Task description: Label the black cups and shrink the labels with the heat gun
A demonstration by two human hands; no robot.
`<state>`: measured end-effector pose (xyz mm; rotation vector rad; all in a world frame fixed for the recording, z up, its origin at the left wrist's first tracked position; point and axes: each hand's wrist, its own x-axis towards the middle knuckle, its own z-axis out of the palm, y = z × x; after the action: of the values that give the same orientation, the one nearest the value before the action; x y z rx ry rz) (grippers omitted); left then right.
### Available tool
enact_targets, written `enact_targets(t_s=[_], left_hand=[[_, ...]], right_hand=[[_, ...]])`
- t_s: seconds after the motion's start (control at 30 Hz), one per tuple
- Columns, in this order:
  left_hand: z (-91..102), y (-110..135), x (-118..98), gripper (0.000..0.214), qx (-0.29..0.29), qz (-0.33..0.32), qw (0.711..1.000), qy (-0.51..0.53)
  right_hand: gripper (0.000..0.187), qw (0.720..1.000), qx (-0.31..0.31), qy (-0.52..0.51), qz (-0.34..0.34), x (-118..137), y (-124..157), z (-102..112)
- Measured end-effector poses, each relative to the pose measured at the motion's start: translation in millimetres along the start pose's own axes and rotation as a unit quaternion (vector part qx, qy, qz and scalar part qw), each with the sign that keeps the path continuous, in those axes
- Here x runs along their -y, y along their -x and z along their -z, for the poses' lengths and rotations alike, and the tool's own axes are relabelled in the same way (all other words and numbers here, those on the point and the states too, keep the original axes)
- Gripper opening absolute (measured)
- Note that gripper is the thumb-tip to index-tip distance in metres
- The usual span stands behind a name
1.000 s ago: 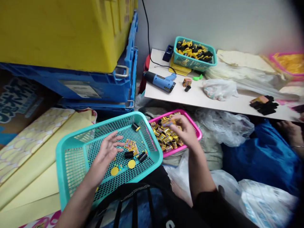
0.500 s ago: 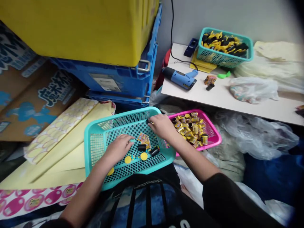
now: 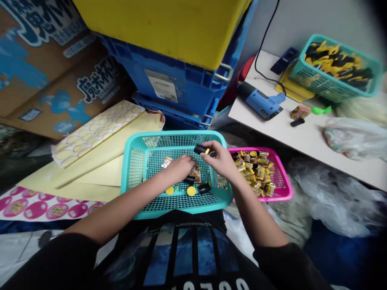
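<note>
My right hand (image 3: 220, 162) is closed on a small black tube (image 3: 200, 149), held above the right end of a turquoise basket (image 3: 130, 179); a bit of yellow shows at the tube's end. Down in the basket, my left hand (image 3: 180, 168) has its fingers curled together beside a printed wrapper (image 3: 197, 174). What those fingertips grip, if anything, is hidden. Below them lie a black tube (image 3: 190, 179), a second black tube (image 3: 204, 188) and a yellow disc (image 3: 191, 191). A shiny wrapper piece (image 3: 166, 162) rests left of my left hand, among small coloured bits.
A pink basket (image 3: 287, 189) full of yellow-labelled black pieces adjoins on the right. Behind it, a white table (image 3: 305, 149) carries a blue heat gun (image 3: 261, 102) and a turquoise basket of yellow-and-black parts (image 3: 335, 90). Stacked blue crates (image 3: 184, 94) and cartons (image 3: 72, 92) stand behind.
My right hand has lifted the black tube from the basket's far right corner toward me. My left hand has moved right, onto the wrappers. The view has shifted left.
</note>
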<state>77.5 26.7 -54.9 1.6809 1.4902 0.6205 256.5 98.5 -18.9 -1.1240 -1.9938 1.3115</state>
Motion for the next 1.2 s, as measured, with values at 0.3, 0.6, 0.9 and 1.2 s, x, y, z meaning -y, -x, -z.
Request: enact_targets(t_s=[0.3,0.6,0.9,1.2], left_hand=[[0.2,-22,13,0.020,-0.020,0.083,0.987,0.135],[12.5,11,-43,0.021,-0.115,0.177,0.825,0.525],[11.3,26,-50,0.031,-0.184,0.191,0.820,0.508],[22.6,33,-49,0.014,-0.271,0.189,0.900,0.284]], right_hand=[[0.035,0.952,-0.097,-0.276,-0.085,-18,43,11],[0.049,0.969,-0.022,-0.214,-0.123,7,36,-30],[0.039,0.992,-0.036,-0.112,-0.045,5,29,-34],[0.031,0.927,-0.054,-0.363,-0.082,4,29,-27]])
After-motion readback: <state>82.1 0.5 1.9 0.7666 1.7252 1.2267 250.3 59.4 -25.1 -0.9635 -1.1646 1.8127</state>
